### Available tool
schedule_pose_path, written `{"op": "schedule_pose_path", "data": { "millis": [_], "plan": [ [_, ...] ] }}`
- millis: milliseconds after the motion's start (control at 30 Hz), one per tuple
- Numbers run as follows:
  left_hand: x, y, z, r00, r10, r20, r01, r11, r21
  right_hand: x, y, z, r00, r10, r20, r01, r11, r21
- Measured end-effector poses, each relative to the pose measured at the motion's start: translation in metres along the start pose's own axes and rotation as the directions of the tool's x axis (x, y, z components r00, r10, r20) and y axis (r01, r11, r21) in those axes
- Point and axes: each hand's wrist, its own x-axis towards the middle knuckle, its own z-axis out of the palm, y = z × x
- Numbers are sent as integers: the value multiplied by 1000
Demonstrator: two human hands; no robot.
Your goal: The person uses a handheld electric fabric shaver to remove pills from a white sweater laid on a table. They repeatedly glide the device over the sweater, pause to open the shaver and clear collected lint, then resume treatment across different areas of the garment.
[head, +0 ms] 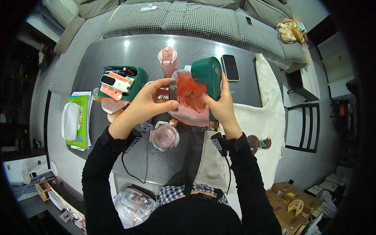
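Note:
My left hand (pixel 152 101) holds a dark, narrow round-edged piece (pixel 173 94) upright between thumb and fingers. In my right hand (pixel 220 102) is a dark green appliance (pixel 210 79) with a cylindrical end and a long flat body, tilted over a bin. That bin, lined with a pinkish plastic bag (pixel 191 113), holds orange-red contents too indistinct to name. Left of my left hand stands a green organizer (pixel 141 77) with pens and a white device (pixel 114 83). A pink bottle (pixel 168 60) stands behind the bin; a clear pink cup (pixel 165 136) is in front.
A smartphone (pixel 230 67) lies at the back right of the dark table (pixel 132 167). A cream knitted sweater (pixel 264 123) spreads over the right side. Green books (pixel 85 117) and a white pouch (pixel 70 121) lie at the left edge. A sofa (pixel 199 22) stands beyond.

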Motion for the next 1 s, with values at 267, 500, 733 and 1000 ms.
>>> {"op": "schedule_pose_path", "data": {
  "millis": [267,500,733,1000],
  "plan": [
    [1,-4,2,1000,8,4,-8,1000,-27,-1,-4,-1,999,-33,26,36,994,-105],
    [0,-5,0,1000,6,13,-6,1000,-28,0,-5,-2,998,-58,-5,57,994,-97],
    [-2,-4,3,999,41,6,-41,999,-32,0,-7,-3,997,-71,32,74,990,-117],
    [-3,4,7,999,-40,5,40,990,-138,-31,-38,-6,977,94,193,-157,925,346]
  ]
}}
